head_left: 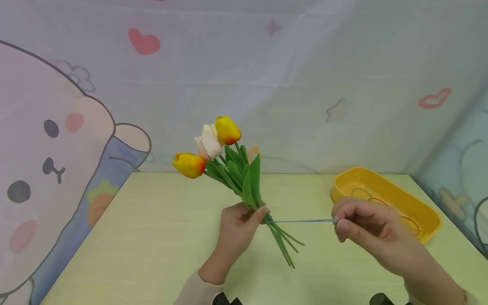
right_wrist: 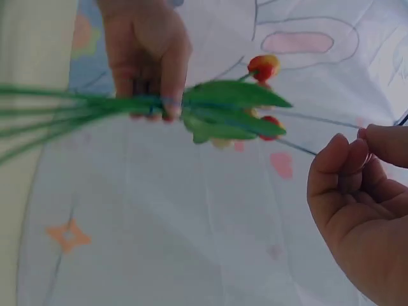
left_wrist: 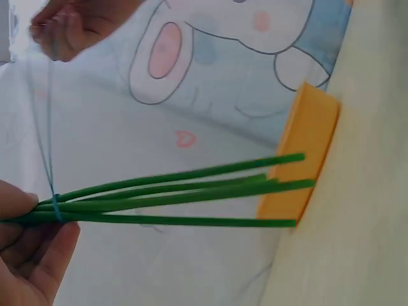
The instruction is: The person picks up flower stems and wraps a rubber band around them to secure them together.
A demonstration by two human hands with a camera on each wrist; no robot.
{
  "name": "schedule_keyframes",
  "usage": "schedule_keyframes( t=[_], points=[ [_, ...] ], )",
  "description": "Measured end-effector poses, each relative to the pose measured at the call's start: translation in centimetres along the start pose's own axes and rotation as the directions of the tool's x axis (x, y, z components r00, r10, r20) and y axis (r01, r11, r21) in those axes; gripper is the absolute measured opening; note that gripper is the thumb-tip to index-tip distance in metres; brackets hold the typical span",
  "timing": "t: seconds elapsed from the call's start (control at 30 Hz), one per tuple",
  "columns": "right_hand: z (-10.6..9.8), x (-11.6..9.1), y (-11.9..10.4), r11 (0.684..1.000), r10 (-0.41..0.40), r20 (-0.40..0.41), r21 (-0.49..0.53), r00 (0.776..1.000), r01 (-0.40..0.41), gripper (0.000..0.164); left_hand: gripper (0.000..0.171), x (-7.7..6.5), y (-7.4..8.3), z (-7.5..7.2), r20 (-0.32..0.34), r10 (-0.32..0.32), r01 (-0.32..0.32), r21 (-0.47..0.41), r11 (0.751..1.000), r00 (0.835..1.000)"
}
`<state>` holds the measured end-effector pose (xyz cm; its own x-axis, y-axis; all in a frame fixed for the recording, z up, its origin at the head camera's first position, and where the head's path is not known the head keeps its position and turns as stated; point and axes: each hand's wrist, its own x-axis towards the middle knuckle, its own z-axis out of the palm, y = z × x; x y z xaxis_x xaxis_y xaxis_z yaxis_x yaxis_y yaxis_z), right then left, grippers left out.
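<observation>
My left hand (head_left: 241, 222) grips a small bunch of artificial tulips (head_left: 248, 182) by the stems, above the table. Two blooms are yellow-orange and a pale pink one sits between them; the green stems (left_wrist: 178, 197) fan out below the hand. Around the stems, right beside the left fingertips, runs a thin blue rubber band (left_wrist: 56, 207). My right hand (head_left: 370, 231) pinches the far end of this band between thumb and fingers, out to the right. The band is stretched straight between the bunch and the right hand, its two strands apart in the right wrist view.
A yellow tray (head_left: 427, 218) stands at the right back of the pale table (head_left: 152, 237), partly behind the right hand. Several thin coloured bands (head_left: 361, 192) lie in it. A cartoon-printed cloth (head_left: 244, 63) hangs behind the table's back edge.
</observation>
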<state>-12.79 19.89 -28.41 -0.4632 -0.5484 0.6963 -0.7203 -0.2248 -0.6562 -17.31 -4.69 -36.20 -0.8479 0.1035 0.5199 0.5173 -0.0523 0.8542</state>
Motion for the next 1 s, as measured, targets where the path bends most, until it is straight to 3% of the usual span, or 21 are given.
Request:
schedule_keyframes(
  t=[0.07,0.17,0.27,0.33,0.37,0.4,0.53,0.6,0.63,0.67,0.73,0.87,0.9,0.93,1.0],
  points=[
    [-1.1,0.3,0.3,0.997,-0.072,0.003,-0.034,0.997,0.072,0.008,0.014,0.0,0.7,-0.3,0.069,-0.079,0.083,-0.057,0.995,0.994],
    [-2.5,0.7,1.1,0.97,-0.169,-0.001,-0.176,0.986,0.166,0.006,0.025,-0.1,1.9,-0.8,0.215,-0.144,0.187,-0.197,0.962,0.966],
    [-3.2,0.6,3.0,0.885,-0.199,-0.013,-0.432,0.98,0.175,0.017,0.025,-0.3,2.9,-1.1,0.349,-0.091,0.233,-0.389,0.892,0.933],
    [-2.9,0.2,4.9,0.833,-0.18,-0.015,-0.533,0.983,0.145,0.019,0.018,-0.4,3.5,-1.2,0.391,-0.041,0.245,-0.487,0.838,0.919],
    [-2.4,-0.1,5.8,0.826,-0.146,-0.018,-0.553,0.989,0.112,0.017,0.014,-0.4,3.7,-1.2,0.393,-0.03,0.248,-0.516,0.82,0.919],
    [-1.7,-0.4,6.8,0.835,-0.113,-0.021,-0.544,0.993,0.083,0.013,0.012,-0.4,3.8,-1.2,0.384,-0.03,0.247,-0.529,0.812,0.923],
    [2.6,-1.1,9.5,0.964,0.068,-0.049,-0.253,0.996,-0.079,0.008,0.017,-0.4,4.0,-1.0,0.3,-0.088,0.25,-0.56,0.79,0.95],
    [5.1,-1.0,9.9,0.983,0.167,-0.09,-0.067,0.982,-0.173,0.01,0.018,-0.4,3.8,-1.0,0.25,-0.098,0.23,-0.582,0.78,0.963],
    [6.4,-0.9,10.0,0.976,0.217,-0.107,0.028,0.97,-0.215,0.009,0.019,-0.4,3.7,-0.9,0.222,-0.1,0.216,-0.59,0.778,0.97],
    [7.6,-0.8,9.9,0.959,0.275,-0.128,0.114,0.953,-0.261,0.01,0.021,-0.3,3.5,-0.9,0.188,-0.098,0.193,-0.593,0.782,0.977],
    [9.9,-0.8,9.5,0.885,0.413,-0.157,0.3,0.897,-0.355,0.014,0.021,-0.3,3.3,-0.8,0.103,-0.108,0.148,-0.562,0.814,0.989],
    [13.0,-0.8,8.4,0.736,0.6,-0.208,0.521,0.773,-0.432,0.021,0.01,-0.2,2.8,-0.7,-0.09,-0.115,0.072,-0.382,0.921,0.989],
    [13.4,-0.8,8.1,0.719,0.625,-0.225,0.539,0.748,-0.439,0.02,0.007,-0.2,2.7,-0.7,-0.123,-0.106,0.061,-0.325,0.944,0.987],
    [13.5,-0.7,7.7,0.722,0.638,-0.252,0.524,0.727,-0.452,0.017,0.007,-0.2,2.5,-0.6,-0.146,-0.09,0.047,-0.271,0.961,0.985],
    [13.3,-0.5,6.8,0.738,0.646,-0.286,0.471,0.708,-0.483,0.013,0.01,-0.2,2.2,-0.7,-0.165,-0.035,0.004,-0.182,0.983,0.986]
  ],
)
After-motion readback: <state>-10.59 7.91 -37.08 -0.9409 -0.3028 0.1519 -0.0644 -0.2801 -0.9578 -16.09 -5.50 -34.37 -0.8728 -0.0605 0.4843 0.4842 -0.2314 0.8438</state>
